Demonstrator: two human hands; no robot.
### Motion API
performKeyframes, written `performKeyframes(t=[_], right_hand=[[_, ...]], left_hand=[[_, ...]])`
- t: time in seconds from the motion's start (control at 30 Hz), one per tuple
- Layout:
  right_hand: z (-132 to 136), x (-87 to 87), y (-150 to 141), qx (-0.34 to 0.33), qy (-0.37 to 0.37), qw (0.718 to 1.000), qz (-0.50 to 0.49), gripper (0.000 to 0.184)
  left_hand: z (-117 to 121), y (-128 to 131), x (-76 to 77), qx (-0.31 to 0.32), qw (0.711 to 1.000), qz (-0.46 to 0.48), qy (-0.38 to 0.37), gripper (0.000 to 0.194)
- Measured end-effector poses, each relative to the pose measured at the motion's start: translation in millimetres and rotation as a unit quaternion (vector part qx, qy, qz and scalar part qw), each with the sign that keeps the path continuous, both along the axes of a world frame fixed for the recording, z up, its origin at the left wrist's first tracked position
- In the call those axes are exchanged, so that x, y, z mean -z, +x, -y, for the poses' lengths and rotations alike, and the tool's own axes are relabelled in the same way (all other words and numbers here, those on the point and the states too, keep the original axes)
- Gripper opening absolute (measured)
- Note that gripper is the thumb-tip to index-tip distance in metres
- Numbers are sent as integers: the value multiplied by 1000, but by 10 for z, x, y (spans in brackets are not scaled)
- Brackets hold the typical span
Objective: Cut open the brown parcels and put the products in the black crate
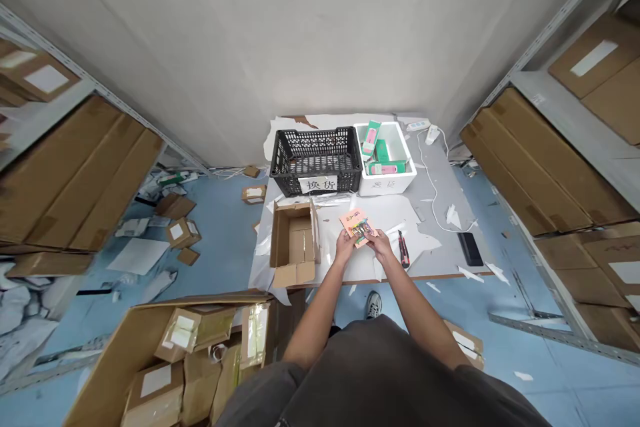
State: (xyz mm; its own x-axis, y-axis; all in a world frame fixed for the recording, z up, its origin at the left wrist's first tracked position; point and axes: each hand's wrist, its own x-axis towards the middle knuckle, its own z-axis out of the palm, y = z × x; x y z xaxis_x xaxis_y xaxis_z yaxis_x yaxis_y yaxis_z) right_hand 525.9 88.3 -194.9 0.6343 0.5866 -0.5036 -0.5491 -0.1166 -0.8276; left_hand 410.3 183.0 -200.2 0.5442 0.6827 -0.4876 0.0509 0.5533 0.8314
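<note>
My left hand [345, 247] and my right hand [381, 245] grip the lower edges of a small pink printed packet [357, 222] from either side, over the front of the table. Colourful pictures and lettering cover its face; what is inside cannot be seen. To the left stands an open cardboard box [294, 233] with its front flap folded out, its inside bare. A red and black box cutter [403, 249] lies just right of my right hand, apart from it.
Behind are a black plastic crate [317, 163] and a white foam box [389, 183] holding green and pink packages. A phone [470, 249] and white cable [430, 180] lie at right. A large carton [100, 383] of parcels stands lower left. Shelves with cartons [540, 160] flank both sides.
</note>
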Motion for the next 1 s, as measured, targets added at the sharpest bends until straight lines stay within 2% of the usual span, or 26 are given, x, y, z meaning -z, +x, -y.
performKeyframes(t=[0.07, 0.17, 0.23, 0.3, 0.37, 0.43, 0.53, 0.6, 0.63, 0.73, 0.8, 0.87, 0.93, 1.0], right_hand=[[-56, -296, -16, -30, 50, 998, 0, 59], [-180, -702, 9, -70, 82, 994, 22, 61], [-274, -901, 25, -90, 95, 990, 43, 63], [-353, -1030, 21, -100, 106, 988, 56, 62], [-403, -1104, -4, -100, 113, 987, 63, 62], [-424, -1148, -38, -91, 120, 986, 67, 61], [-434, -1209, -91, -63, 130, 987, 73, 62], [-444, -1262, -137, -55, 145, 985, 81, 62], [-452, -1293, -168, -55, 155, 982, 88, 62], [-468, -1395, -281, -68, 190, 970, 135, 63], [-453, -1461, -337, -86, 202, 960, 171, 67], [-410, -1520, -341, -120, 211, 952, 186, 70], [-356, -1566, -286, -151, 220, 946, 185, 67], [-320, -1589, -202, -140, 208, 947, 200, 64]], left_hand=[[-206, 0, -340, 14, 998, 31, 51, 61], [-538, -63, -777, 73, 989, 43, 125, 57], [-692, -115, -979, 91, 980, 53, 168, 54], [-767, -156, -1110, 98, 974, 58, 197, 50], [-778, -189, -1193, 99, 969, 52, 219, 50], [-746, -223, -1258, 69, 962, 11, 266, 56], [-642, -262, -1358, -9, 920, -84, 384, 57], [-546, -255, -1427, -12, 894, -105, 435, 58], [-496, -239, -1458, 2, 891, -103, 441, 63], [-374, -156, -1533, 41, 906, -77, 413, 90], [-347, -113, -1568, 56, 925, -34, 375, 97], [-371, -109, -1596, 59, 939, 28, 338, 86], [-433, -148, -1619, 39, 947, 72, 312, 66], [-503, -206, -1636, 6, 954, 76, 290, 54]])
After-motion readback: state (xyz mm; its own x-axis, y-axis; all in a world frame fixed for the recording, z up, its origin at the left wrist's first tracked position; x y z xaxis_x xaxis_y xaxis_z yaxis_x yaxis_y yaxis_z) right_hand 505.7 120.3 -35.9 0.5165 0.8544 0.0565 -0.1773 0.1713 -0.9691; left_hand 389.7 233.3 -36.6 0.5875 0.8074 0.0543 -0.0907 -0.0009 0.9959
